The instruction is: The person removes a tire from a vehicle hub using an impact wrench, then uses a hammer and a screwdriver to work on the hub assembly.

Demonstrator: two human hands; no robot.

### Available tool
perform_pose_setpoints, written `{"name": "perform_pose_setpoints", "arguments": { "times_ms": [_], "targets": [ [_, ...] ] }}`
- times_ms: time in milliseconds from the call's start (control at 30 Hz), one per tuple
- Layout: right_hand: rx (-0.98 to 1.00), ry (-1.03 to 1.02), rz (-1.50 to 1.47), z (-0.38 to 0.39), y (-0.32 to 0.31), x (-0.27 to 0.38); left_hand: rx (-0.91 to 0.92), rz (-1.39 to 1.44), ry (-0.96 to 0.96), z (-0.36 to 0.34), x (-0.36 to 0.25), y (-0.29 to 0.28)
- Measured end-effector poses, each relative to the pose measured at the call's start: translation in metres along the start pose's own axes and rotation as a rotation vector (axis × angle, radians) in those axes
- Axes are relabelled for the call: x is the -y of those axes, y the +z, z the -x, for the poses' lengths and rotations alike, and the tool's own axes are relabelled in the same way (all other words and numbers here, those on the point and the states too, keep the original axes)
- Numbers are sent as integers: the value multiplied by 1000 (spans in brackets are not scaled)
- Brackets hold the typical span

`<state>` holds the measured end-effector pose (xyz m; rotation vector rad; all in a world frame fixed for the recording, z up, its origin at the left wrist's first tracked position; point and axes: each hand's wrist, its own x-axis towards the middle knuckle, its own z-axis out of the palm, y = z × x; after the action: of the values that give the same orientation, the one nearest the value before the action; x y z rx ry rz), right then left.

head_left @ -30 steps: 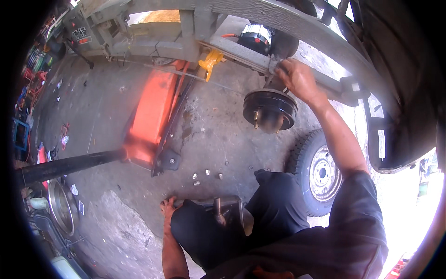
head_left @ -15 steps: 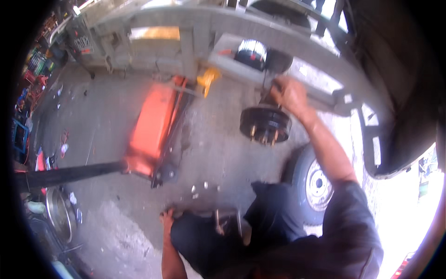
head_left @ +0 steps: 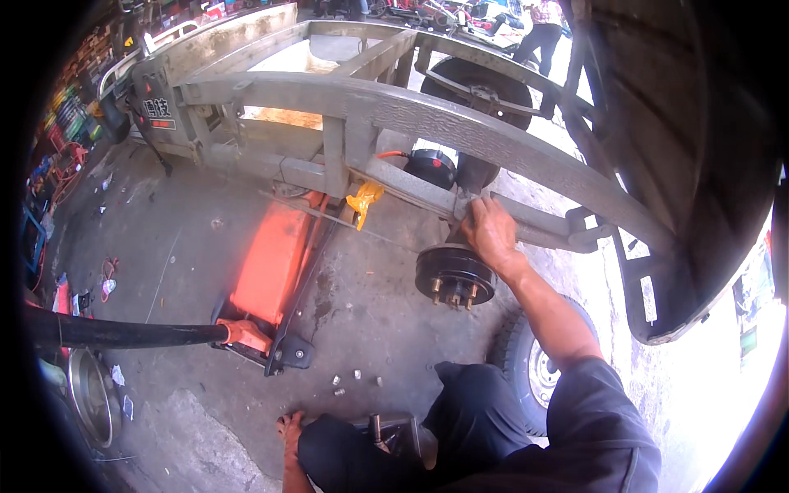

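Right hand behind the brake drum, at the leaf spring

The black brake drum (head_left: 454, 274) sits on the near end of the axle, its stud face turned toward the person; the brass-coloured studs (head_left: 436, 289) are bare; the right hand (head_left: 493, 234) is just behind it, fingers bent down over the place where axle and leaf spring (head_left: 411, 185) meet; the fingertips are hidden, so I cannot tell whether they grip anything; the left hand (head_left: 290, 429) is low beside the left knee, fingers loosely curved, with nothing visible in them.

Good handling here, I judge, means feeling by touch, since the knuckles block the view; light pressure suits a raised axle best; the wrist should keep off the drum's rim.

As for edges, the frame rail (head_left: 485, 152) slants above the right hand, and the black panel (head_left: 682, 164) hangs to its right; the tyred wheel (head_left: 511, 353) lies below the forearm and limits a drop of the elbow; the orange floor jack (head_left: 275, 255) and its black handle (head_left: 140, 333) bound the left; the easiest way out seems to be back toward the chest, over the floor (head_left: 362, 304) where 4 small metal pieces (head_left: 339, 392) lie before the knees.
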<state>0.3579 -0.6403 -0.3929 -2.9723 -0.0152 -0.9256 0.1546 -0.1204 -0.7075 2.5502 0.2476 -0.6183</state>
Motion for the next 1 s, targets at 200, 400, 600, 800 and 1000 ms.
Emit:
{"name": "perform_pose_setpoints", "arguments": {
  "times_ms": [200, 400, 600, 800, 1000],
  "targets": [
    [27, 8, -70, 0, 1, -13, -4, -9, -2, -2, -8, 1],
    [54, -57, -86, -2, -6, -15, -33, 11, 36, -3, 0, 6],
    [30, 16, -97, 3, 0, -9, -19, 2, -11, -8, 9, 10],
    [22, 117, -187, 3, 1, -9, -20, -15, 0, -8, 10, 11],
    [-45, 133, -195, 2, 4, -12, -16, -6, 23, -6, -2, 5]
  ]
}}
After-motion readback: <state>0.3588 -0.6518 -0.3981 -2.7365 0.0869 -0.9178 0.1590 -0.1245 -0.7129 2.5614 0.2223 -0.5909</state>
